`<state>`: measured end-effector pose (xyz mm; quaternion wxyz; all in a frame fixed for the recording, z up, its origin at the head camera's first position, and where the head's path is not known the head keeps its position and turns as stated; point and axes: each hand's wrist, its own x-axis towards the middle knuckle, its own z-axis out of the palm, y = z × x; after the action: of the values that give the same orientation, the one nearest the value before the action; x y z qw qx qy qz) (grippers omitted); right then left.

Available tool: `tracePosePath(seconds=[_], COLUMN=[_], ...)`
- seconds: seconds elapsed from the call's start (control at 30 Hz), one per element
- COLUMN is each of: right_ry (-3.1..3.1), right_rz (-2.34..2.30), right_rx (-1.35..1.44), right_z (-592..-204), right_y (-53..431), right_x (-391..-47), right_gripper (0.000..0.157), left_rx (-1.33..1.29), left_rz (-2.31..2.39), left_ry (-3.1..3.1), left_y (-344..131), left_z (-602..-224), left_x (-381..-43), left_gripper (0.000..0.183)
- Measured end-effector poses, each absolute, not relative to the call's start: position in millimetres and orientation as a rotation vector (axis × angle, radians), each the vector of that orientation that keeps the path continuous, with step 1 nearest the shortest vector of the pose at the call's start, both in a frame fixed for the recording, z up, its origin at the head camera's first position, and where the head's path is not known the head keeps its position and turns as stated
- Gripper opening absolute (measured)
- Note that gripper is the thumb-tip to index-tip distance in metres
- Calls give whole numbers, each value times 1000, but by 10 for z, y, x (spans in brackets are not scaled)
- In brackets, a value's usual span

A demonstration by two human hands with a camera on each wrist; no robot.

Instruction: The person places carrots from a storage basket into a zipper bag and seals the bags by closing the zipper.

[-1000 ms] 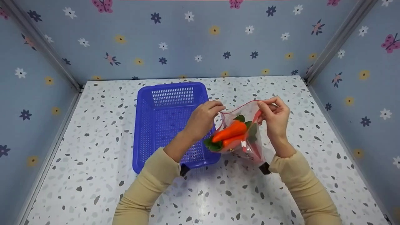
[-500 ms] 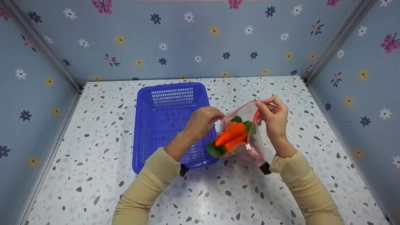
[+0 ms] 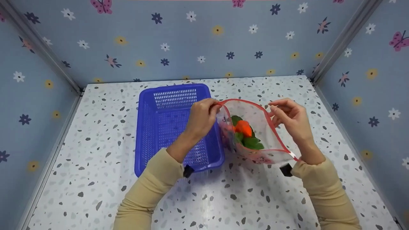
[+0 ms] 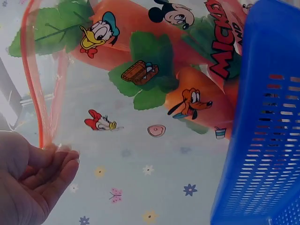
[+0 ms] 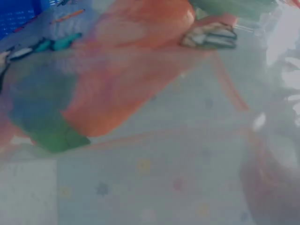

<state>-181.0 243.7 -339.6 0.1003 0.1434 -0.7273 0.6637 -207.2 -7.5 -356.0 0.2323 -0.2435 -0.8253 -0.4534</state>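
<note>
In the head view my left hand (image 3: 202, 116) pinches the left corner of a clear zip bag's red-edged mouth. The zip bag (image 3: 263, 127) gapes wide, and cartoon figures are printed on its side. Inside lie orange carrots (image 3: 244, 128) with green leaves (image 3: 252, 143); seen through the plastic in the left wrist view, they lie close together. My right hand (image 3: 295, 119) has its thumb and index finger at the right side of the red rim, pinching it. The white zip slider (image 3: 292, 155) sits at the bag's near right corner, by my right wrist.
A blue plastic basket (image 3: 139, 131) with slotted walls stands left of the bag, under my left forearm. The speckled white tabletop (image 3: 96, 143) is bounded by flower-patterned panels (image 3: 179, 38) at the back and sides.
My right hand has moved to the right and my left hand slightly up and left. Between them the bag's mouth has spread wide, and the carrots have slid deeper into it.
</note>
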Motion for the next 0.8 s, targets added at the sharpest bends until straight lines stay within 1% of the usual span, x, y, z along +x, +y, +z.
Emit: tracePosePath(seconds=[0.17,0.33,0.47,0.7,0.8], right_ry=[-2199,-2183,-2144,-2191,-2254], right_rz=[1838,1728,1698,1534,1425], right_rx=[545,720,772,733,681], right_z=[-3313,-3356,-3423,-3414,-3421], right_y=[2652,2782,2813,2759,2719], right_x=[-1614,-1377,-1207,-933,-869], right_gripper=[17,19,27,50,49], left_rx=[-506,-408,-360,-362,-354], left_rz=[-1302,-1362,-1393,-1385,-1395], left_ry=[-2324,-2355,-2360,-2324,-2320], left_y=[-22,1,9,30,36], left_z=[-3505,-3477,-3461,-3454,-3460], left_x=[-2068,-2086,-2095,-2103,-2107], left_gripper=[12,12,12,11,11])
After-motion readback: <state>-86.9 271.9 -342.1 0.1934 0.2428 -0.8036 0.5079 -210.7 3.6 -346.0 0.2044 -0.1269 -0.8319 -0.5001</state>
